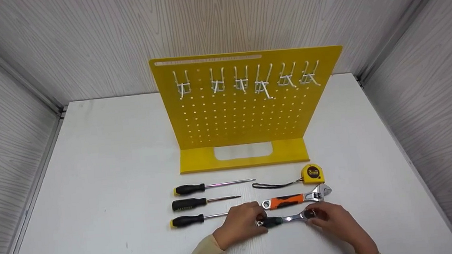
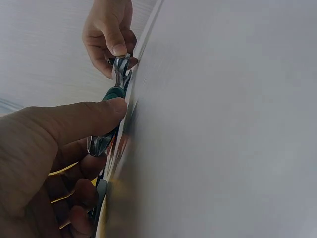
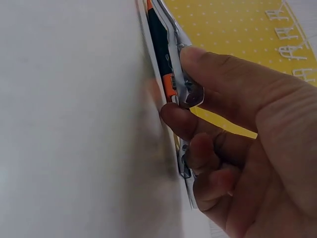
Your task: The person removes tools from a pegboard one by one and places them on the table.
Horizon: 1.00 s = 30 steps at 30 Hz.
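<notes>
A ratchet wrench (image 1: pixel 291 218) with a dark green handle and a chrome head lies nearly level at the front of the table. My left hand (image 1: pixel 241 223) pinches its handle end, thumb on the green grip (image 2: pixel 115 93) in the left wrist view. At the other end, my right hand (image 1: pixel 335 220) pinches the round head (image 3: pixel 190 94) between thumb and index finger. Just behind it is an adjustable wrench (image 1: pixel 288 201) with an orange and black grip. Past my left hand, the shaft tip of the nearest screwdriver (image 1: pixel 189 220) is hidden.
Two more screwdrivers, one in the middle (image 1: pixel 189 203) and one farther back (image 1: pixel 190 189), lie to the left. A yellow tape measure (image 1: pixel 312 173) with a black strap sits behind the adjustable wrench. A yellow pegboard (image 1: pixel 241 121) with several white hooks (image 1: pixel 241 84) stands at the back.
</notes>
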Tool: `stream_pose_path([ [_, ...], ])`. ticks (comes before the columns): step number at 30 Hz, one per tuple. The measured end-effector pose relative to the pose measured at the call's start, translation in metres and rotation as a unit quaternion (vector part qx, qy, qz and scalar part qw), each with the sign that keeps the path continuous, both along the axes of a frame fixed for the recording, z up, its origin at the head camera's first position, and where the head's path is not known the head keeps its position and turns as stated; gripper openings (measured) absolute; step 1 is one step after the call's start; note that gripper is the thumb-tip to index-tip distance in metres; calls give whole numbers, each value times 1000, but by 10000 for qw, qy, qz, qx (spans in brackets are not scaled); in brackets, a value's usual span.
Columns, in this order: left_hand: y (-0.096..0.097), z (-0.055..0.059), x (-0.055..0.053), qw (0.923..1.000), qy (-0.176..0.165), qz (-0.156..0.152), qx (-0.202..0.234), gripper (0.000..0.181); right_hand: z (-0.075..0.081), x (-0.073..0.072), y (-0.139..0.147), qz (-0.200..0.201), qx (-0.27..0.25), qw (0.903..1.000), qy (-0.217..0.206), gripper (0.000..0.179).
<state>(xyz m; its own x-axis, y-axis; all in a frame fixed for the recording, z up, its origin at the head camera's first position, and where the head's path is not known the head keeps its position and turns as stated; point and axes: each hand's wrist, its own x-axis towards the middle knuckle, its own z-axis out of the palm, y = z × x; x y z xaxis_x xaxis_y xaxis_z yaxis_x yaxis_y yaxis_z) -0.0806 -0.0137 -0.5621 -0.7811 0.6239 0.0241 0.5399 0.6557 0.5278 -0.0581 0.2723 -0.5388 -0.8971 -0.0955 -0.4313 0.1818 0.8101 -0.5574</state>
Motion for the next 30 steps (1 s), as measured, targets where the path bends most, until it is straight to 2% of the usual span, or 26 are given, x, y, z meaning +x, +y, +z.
stream_pose_path([
  [8,5,3,0,9999,45,107,-100,22,-3,-1,0,146,121,9996,217,31],
  [14,4,8,0,9995,85,165,-269,24,-6,-2,-1,-188,38,9998,71,29],
  [20,-9,19,-4,9984,-212,511,102,25,3,-1,2,-508,78,9987,-1,37],
  [23,-20,26,-7,9955,-257,805,437,26,14,-1,4,-656,42,9975,242,40],
  [26,-34,32,-9,9898,-155,1156,824,27,24,-2,3,-734,35,9950,674,39],
  [30,-53,36,-13,9789,362,1637,1170,35,31,-6,-4,-673,-87,9849,1592,40],
])
